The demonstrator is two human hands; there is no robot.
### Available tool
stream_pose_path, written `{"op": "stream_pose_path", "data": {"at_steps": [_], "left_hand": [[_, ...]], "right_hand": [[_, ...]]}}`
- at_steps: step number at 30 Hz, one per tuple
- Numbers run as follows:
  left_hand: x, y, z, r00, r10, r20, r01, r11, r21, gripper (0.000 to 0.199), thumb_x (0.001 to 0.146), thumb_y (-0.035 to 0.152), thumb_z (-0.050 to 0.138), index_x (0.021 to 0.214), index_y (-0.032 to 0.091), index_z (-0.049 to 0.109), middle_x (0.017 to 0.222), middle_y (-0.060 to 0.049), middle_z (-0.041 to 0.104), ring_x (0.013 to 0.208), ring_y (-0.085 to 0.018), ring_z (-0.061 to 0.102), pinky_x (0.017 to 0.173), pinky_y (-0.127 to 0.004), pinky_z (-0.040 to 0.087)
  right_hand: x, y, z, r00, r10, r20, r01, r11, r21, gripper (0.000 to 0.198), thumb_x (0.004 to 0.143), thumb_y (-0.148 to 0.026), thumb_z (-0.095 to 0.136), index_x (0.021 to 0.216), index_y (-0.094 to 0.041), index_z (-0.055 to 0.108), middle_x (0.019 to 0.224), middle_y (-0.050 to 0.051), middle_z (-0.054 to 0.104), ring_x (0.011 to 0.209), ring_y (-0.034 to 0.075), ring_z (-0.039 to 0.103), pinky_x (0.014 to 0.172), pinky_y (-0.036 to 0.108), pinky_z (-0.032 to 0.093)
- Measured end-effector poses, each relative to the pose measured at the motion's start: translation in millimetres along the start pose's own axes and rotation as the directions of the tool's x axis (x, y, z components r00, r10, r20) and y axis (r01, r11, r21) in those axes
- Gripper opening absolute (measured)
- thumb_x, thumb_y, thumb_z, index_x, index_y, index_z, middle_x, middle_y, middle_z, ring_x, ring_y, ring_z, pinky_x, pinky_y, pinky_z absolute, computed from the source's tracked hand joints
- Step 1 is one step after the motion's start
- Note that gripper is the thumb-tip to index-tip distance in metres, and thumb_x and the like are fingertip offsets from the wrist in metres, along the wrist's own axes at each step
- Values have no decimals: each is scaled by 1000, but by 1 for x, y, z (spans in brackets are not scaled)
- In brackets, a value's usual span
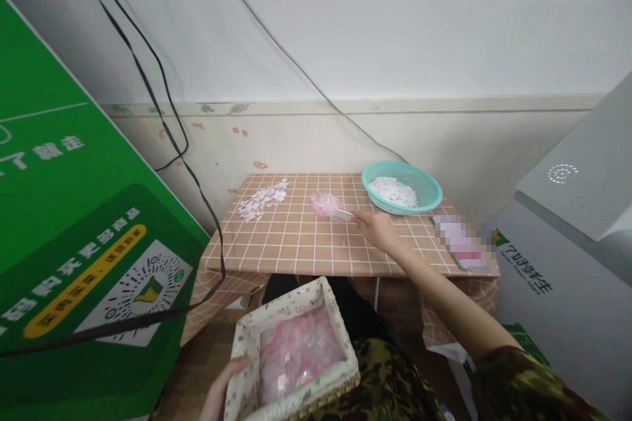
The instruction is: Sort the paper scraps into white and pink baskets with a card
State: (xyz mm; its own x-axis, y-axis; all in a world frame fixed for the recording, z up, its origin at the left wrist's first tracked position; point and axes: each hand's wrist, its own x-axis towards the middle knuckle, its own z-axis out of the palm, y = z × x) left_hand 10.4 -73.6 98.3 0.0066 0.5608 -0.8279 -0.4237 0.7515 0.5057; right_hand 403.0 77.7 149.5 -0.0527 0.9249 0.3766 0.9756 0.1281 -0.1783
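Observation:
My left hand (224, 388) grips the left side of a fabric-lined basket (348, 342) close to my body. Inside it lie many small pink and clear plastic-looking packets (296, 348). Over the table, my right hand (372, 225) pinches a thin, flat white piece (342, 214); its exact kind is unclear. The piece's far end is at a small heap of pink, clear packets (326, 204). To the left of that heap is a loose pile of white and pinkish flat pieces (263, 200). A turquoise plastic basket (429, 194) behind my right hand contains white pieces (394, 191).
The table has a brown checked cloth (296, 247). On its right lies a blurred-out flat object (459, 243). A green panel (74, 210) stands at left, with a dark hanging strap (197, 184) before it. A grey-white cabinet (567, 263) stands at right.

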Motion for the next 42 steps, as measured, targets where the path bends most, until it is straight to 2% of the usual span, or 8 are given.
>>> {"op": "stream_pose_path", "data": {"at_steps": [8,15,21,25,31,37,39,42], "left_hand": [[58,3,37,969,82,234,-87,996,9,28,72,29,63,92,10,65,61,-8,72,48,-23,65,42,-30,47],[90,8,55,941,94,326,-94,995,-15,35,72,28,60,103,13,64,70,-8,74,68,-26,70,56,-33,53],[100,1,64,925,76,372,-89,996,19,39,71,29,61,106,12,63,75,-10,75,70,-27,71,59,-33,54],[95,11,57,935,55,350,-70,997,30,40,70,28,62,107,11,63,77,-11,76,74,-28,71,62,-36,55],[85,46,43,949,110,296,-103,994,-39,35,71,21,60,104,9,63,82,-14,76,76,-30,71,71,-43,55],[98,54,39,956,118,269,-129,991,22,32,72,23,59,100,9,65,71,-11,74,63,-27,70,60,-38,55],[103,48,41,957,103,272,-118,992,39,33,72,24,60,101,9,65,68,-11,74,60,-26,69,59,-36,54],[106,38,49,965,53,256,-69,996,54,41,73,25,60,110,8,63,74,-13,75,69,-29,71,65,-40,55]], "right_hand": [[-5,6,13,993,31,-118,11,942,336,25,83,-29,59,103,-24,71,93,4,74,81,22,69,70,30,49],[8,-23,12,991,48,-123,5,918,396,27,87,-37,54,103,-24,71,92,5,74,77,22,69,68,29,48],[-40,-27,-13,922,278,-269,-174,920,352,35,86,-44,53,102,-19,71,85,9,74,75,24,68,66,31,48],[-62,-11,-19,977,190,-96,-130,889,438,28,85,-41,56,96,-21,73,88,7,74,76,23,68,66,31,49],[-35,16,-23,994,17,109,-81,789,609,28,82,-42,60,88,-18,73,82,6,73,72,21,67,64,30,50],[-30,47,-61,874,-222,433,-122,761,637,32,75,-47,65,81,-17,75,73,5,71,66,18,64,57,26,48],[-32,56,-72,869,-189,458,-142,790,596,33,75,-48,66,78,-17,75,68,4,69,61,17,62,53,25,46],[-32,60,-69,949,-32,312,-153,820,551,34,77,-49,63,82,-17,75,72,4,71,63,17,62,54,26,46]]}}
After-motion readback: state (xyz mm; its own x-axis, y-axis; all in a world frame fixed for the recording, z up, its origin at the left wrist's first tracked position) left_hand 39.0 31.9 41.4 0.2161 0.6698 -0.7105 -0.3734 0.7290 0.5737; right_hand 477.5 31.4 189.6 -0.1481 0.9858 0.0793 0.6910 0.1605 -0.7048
